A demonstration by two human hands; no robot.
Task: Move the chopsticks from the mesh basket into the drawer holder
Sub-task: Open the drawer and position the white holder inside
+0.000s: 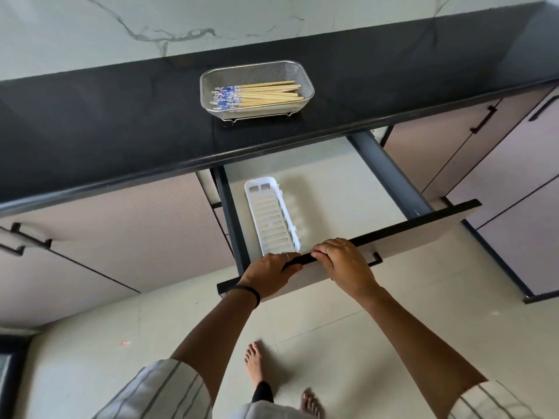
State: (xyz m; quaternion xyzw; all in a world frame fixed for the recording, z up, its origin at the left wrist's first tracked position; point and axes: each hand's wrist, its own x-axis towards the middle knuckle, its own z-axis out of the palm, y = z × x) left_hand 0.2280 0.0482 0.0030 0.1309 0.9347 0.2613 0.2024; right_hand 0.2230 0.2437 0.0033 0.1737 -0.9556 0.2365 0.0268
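A silver mesh basket (pixel 302 78) stands on the black countertop, holding several wooden chopsticks (pixel 266 92) with blue-patterned ends pointing left. Below it a drawer (pixel 402 184) is pulled out. Inside, at its left, lies an empty white slotted plastic holder (pixel 272 217). My left hand (pixel 269 275) and my right hand (pixel 344 261) both grip the black top edge of the drawer front (pixel 408 225), side by side near its middle.
The black countertop (pixel 121 116) runs across under a marble wall. Closed pinkish cabinet doors with black handles (pixel 484 120) flank the drawer. My bare feet (pixel 254 362) stand on pale floor tiles below the drawer front.
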